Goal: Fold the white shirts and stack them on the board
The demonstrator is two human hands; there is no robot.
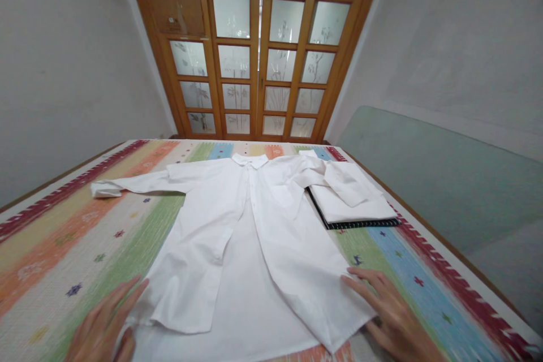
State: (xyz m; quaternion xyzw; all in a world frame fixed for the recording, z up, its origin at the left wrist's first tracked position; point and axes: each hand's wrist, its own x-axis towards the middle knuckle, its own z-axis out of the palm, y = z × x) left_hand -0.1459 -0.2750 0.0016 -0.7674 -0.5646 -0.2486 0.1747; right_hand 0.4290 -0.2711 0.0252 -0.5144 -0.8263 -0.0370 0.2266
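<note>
A white long-sleeved button-up shirt (190, 237) lies spread on the table, collar at the far end and hem toward me. Its front panels are parted, showing the inside of the back. One sleeve stretches out to the left; the other runs right, over a folded white garment. My left hand (106, 319) is at the shirt's lower left edge, fingers extended and apart, its wrist out of frame. At the lower right edge, my right hand (388, 311) touches the fabric with outstretched fingers. Neither hand shows a clear grip on the cloth.
The folded white garment (335, 203) rests on a black patterned folded cloth (360, 224) at the right. A striped, multicoloured tablecloth (139, 237) covers the table. Behind stands a wooden door (258, 68) with glass panes. A pale green panel (424, 175) is by the right wall.
</note>
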